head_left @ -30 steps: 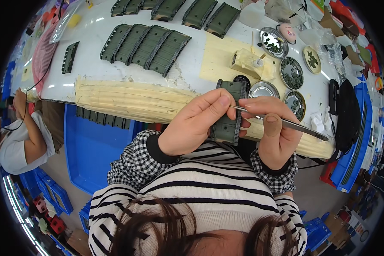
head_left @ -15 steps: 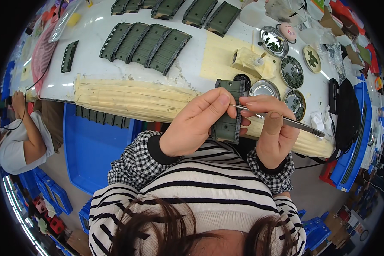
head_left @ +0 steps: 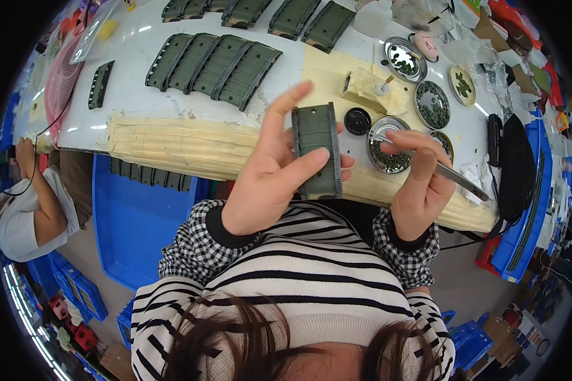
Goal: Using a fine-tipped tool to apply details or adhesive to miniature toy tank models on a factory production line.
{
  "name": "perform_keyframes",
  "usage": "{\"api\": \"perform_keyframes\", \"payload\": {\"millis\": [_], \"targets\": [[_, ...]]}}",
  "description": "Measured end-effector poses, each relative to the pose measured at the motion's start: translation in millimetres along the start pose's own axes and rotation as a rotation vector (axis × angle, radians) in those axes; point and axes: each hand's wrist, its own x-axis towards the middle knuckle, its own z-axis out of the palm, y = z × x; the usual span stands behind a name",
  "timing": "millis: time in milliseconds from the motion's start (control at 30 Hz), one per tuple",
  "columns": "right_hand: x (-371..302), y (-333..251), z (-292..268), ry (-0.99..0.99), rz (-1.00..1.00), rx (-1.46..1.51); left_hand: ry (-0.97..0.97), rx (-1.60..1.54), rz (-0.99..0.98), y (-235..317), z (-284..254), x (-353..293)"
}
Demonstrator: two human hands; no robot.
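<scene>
My left hand point(head_left: 251, 187) grips a curved dark-green plastic panel point(head_left: 316, 132) with ribbed edges, thumb across its face and index finger stretched away from it. The panel stands nearly upright above the table's padded front edge. In my right hand point(head_left: 422, 190) are metal tweezers point(head_left: 459, 181), pinched between thumb and fingers. Their tip reaches over a round metal dish point(head_left: 395, 119) of small dark-green pieces. Whether a piece sits between the tips is too small to tell. A small round black container point(head_left: 357, 121) stands just left of this dish.
Several green panels point(head_left: 213, 70) lie across the far left of the table. More dishes of small green parts point(head_left: 433, 105) stand at the right, behind a tape-covered block point(head_left: 364, 91). A blue bin point(head_left: 140, 222) is below the table edge. Another person point(head_left: 44, 209) is at far left.
My left hand has shifted left with the panel, raising its index finger off it. The tweezers' tip has left the panel and moved right over the metal dish.
</scene>
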Motion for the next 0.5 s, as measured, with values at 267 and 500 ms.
{"api": "perform_keyframes", "payload": {"millis": [267,500], "targets": [[5,29,2,-0.007,-0.059,-0.402,0.047,-0.164,-0.106,9,-18,2],[4,32,5,0.003,-0.049,-0.424,0.123,-0.261,-0.136,6,-20,1]]}}
